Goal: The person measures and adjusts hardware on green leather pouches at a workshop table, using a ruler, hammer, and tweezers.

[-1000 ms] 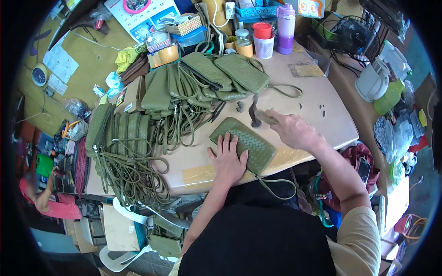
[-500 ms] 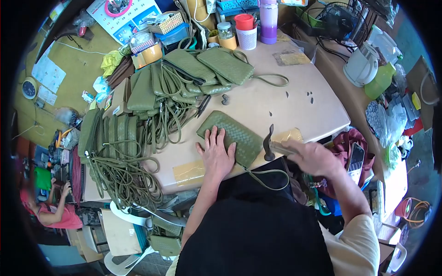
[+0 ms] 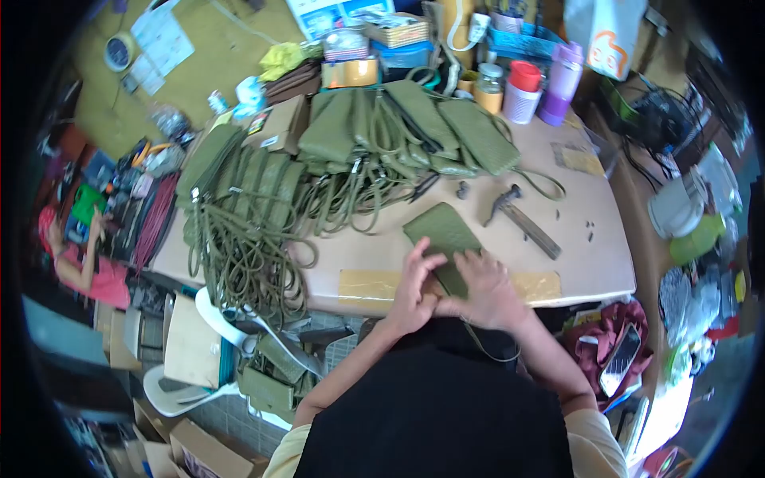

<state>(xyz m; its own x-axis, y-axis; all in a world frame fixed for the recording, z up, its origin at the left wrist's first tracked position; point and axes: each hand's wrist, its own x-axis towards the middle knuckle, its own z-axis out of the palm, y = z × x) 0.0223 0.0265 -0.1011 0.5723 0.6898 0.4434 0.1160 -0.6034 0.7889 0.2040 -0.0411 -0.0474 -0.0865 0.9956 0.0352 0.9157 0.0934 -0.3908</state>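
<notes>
A green woven pouch point(image 3: 443, 227) lies near the table's front edge, its lower part behind the hands. My left hand point(image 3: 414, 293) is at its lower left corner, fingers bent and apart. Over its lower right side is my right hand point(image 3: 492, 293), slightly blurred, with its fingers spread. Both thumbs come close together at the pouch's near end; whether anything small is between them is hidden. A thin strap point(image 3: 488, 350) hangs below the right hand. The hammer point(image 3: 527, 226) rests on the table, right of the pouch, touched by neither hand.
Stacked green pouches point(image 3: 331, 127) with tangled straps point(image 3: 247, 263) cover the table's left and back. Small dark pieces point(image 3: 590, 231) lie at right. Behind stand a red-lidded cup point(image 3: 523, 103) and a purple bottle point(image 3: 560, 88). Another person point(image 3: 89, 263) is at far left.
The hammer has left my right hand and now lies on the table. My right hand has moved onto the pouch; my left hand has shifted from its middle to its near corner. The view has turned.
</notes>
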